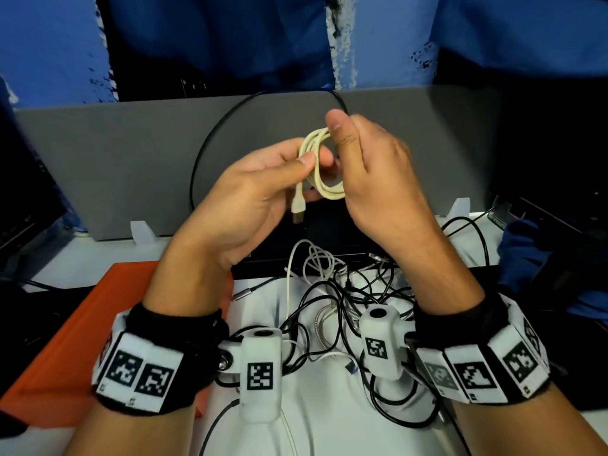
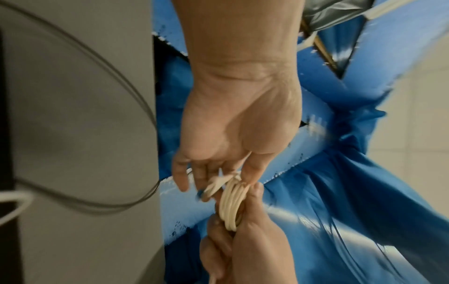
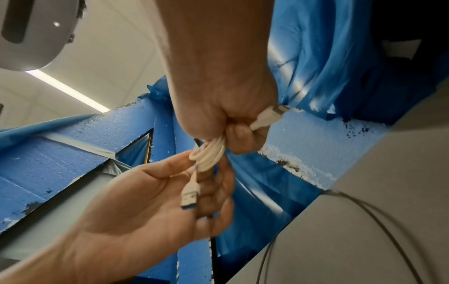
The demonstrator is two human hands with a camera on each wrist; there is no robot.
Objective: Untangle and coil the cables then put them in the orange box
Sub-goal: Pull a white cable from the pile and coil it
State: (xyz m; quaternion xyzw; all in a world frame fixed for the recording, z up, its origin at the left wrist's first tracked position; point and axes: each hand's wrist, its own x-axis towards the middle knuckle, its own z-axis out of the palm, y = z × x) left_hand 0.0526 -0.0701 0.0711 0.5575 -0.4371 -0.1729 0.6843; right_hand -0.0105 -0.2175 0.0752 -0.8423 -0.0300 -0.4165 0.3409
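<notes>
— Wrist cameras [image 1: 260,370] sit lowest in the head view, with the tangle of black and white cables [image 1: 342,311] just beyond them on the white table [image 1: 329,432]. What's being worked?

— One cream USB cable [image 1: 324,162], raised above the pile and already wound into a small coil. The left hand [image 1: 260,189] pinches one side of it between thumb and fingers, and the USB-A plug [image 1: 297,215] dangles below that grip. The right hand [image 1: 368,166] is curled round the other side, thumb up. The orange box [image 1: 82,330] waits at the left, partly under the left forearm (its inside isn't visible).

— And from the left wrist?

— Blurred, but the coil [image 2: 232,203] shows edge-on, its strands bunched between the left hand's fingers [image 2: 243,249] below and the right hand [image 2: 238,134] above.

— The right wrist view?

— It shows both ends: the small connector [image 3: 269,117] poking out of the right hand's [image 3: 223,107] closed fingers, the USB-A plug [image 3: 190,194] hanging across the left hand's [image 3: 145,203] palm.

— How should the coiling be finished well?

— I'd judge the loops should stay pinched flat so none spring loose, with the loose ends wrapped or tucked through the middle, not left dangling, before the coil goes into the box.
</notes>
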